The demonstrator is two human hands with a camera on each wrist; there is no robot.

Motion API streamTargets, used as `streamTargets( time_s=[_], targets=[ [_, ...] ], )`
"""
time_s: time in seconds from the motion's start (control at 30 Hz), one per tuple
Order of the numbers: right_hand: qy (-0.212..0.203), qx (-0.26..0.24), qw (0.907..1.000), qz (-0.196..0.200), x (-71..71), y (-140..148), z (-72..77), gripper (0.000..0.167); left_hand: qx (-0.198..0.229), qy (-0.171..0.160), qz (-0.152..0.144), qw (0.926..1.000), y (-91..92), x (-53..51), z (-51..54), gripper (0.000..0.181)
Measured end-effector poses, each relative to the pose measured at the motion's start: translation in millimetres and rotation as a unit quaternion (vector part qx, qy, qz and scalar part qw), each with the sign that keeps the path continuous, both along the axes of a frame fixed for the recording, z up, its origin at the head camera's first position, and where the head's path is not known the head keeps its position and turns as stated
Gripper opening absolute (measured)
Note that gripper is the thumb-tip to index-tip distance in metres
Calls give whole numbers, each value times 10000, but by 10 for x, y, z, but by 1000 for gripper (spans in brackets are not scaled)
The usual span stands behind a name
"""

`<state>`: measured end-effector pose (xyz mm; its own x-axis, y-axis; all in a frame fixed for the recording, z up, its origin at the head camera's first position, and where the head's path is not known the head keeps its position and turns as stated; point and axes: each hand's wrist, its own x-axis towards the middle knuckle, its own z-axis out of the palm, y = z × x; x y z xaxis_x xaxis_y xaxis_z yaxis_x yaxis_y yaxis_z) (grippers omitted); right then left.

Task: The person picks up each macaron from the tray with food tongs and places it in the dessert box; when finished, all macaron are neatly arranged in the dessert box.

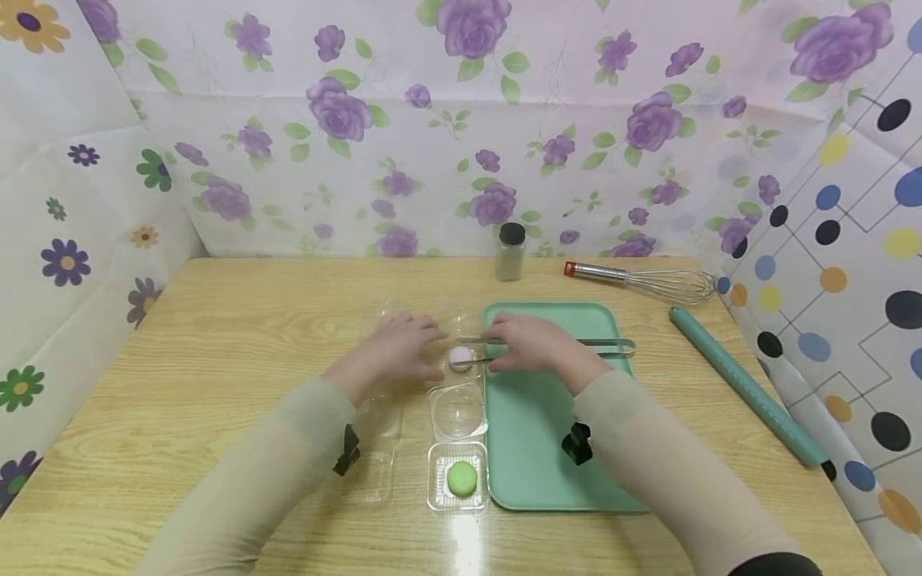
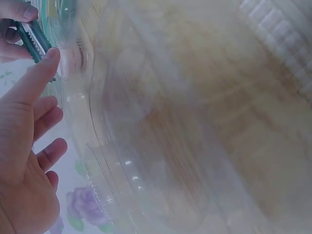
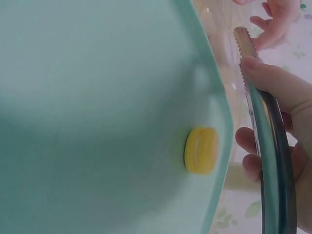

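My right hand (image 1: pixel 531 342) grips metal tongs (image 1: pixel 605 344) above the green tray (image 1: pixel 555 460). The tongs' serrated tips reach left to a pale pink macaron (image 1: pixel 458 362) in a clear plastic box; whether they touch it I cannot tell. Just left of that box is my left hand (image 1: pixel 398 350), its fingers loosely bent and holding nothing, as the left wrist view also shows. A green macaron (image 1: pixel 462 478) sits in the nearer clear box (image 1: pixel 435 498), whose lid (image 1: pixel 458 412) lies folded back. In the right wrist view a yellow macaron (image 3: pixel 201 150) rests on the tray; my right hand hides it from above.
Another clear box (image 1: pixel 374 480) stands left of the green macaron's box. Behind the tray are a black-capped jar (image 1: pixel 510 254) and a whisk (image 1: pixel 648 280). A teal rolling pin (image 1: pixel 745 384) lies along the right side. Patterned sheets (image 1: pixel 403 144) border the table (image 1: pixel 238 336).
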<state>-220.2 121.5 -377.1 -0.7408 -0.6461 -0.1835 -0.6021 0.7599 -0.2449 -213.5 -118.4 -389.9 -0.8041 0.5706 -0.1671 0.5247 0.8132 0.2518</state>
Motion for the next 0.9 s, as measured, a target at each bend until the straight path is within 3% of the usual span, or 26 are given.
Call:
streamTargets(
  time_s=[0.23, 0.5, 0.9],
  targets=[
    [-161, -218, 9995, -185, 33, 200, 36, 49, 375, -90, 147, 9991, -92, 17, 60, 73],
    [-176, -471, 9973, -531, 91, 541, 62, 49, 266, -27, 301, 9992, -407, 4, 140, 73],
    [-264, -352, 9951, -890, 100, 1114, 49, 51, 336, -77, 602, 9976, -856, 24, 109, 75]
  ],
)
